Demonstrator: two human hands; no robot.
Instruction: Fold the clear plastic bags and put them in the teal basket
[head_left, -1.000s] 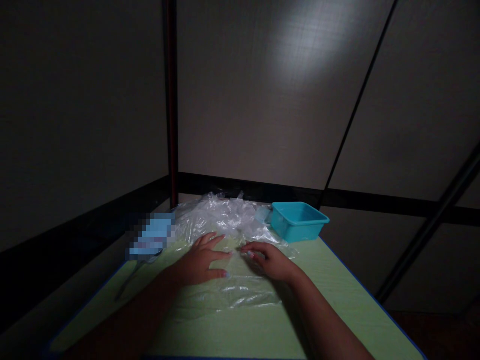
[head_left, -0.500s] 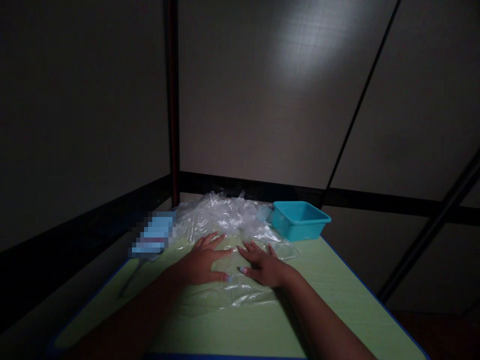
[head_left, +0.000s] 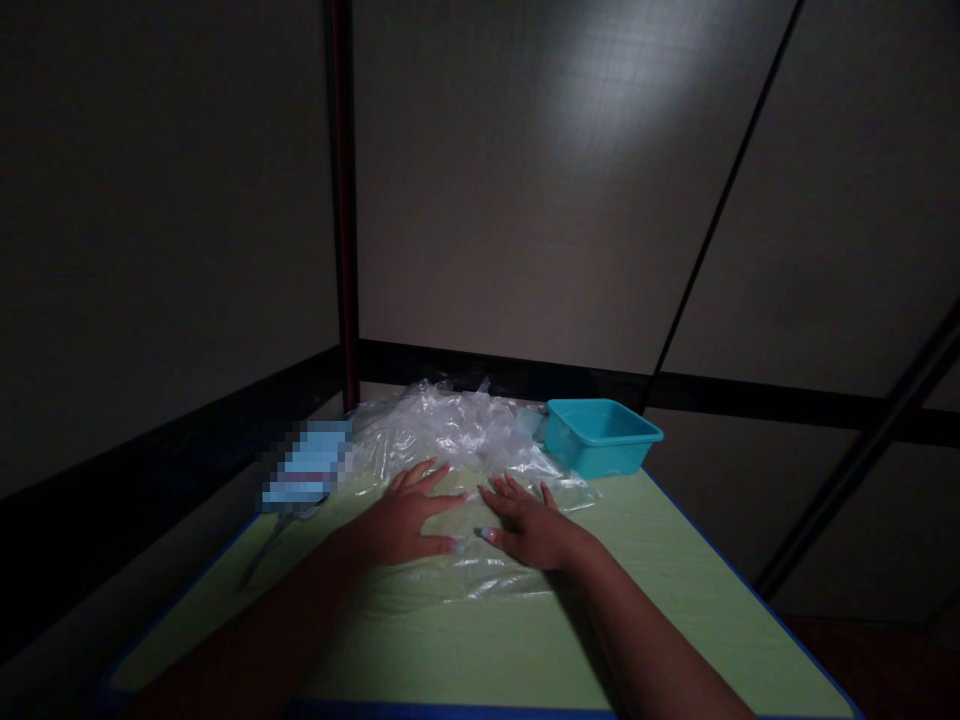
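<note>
A clear plastic sheet or bag (head_left: 480, 578) lies spread over the middle of the green table, and its far part is heaped in a crumpled pile. My left hand (head_left: 409, 520) rests flat on the smooth part with its fingers spread. Beside it, my right hand (head_left: 534, 528) also lies on the plastic, palm down, fingers apart. A small gap separates the two hands, and neither one grips anything. Whether the plastic is a bag or a single sheet, I cannot tell.
A turquoise plastic basin (head_left: 600, 452) stands at the table's far right corner. Toward the left edge is a blurred-out light blue item (head_left: 311, 460), with a thin dark object (head_left: 262, 555) in front of it. The green table (head_left: 675, 580) has a blue edge, and walls rise behind it.
Both hands stay on the plastic in nearly the same place. The near edge of the plastic has shifted slightly away from me.
</note>
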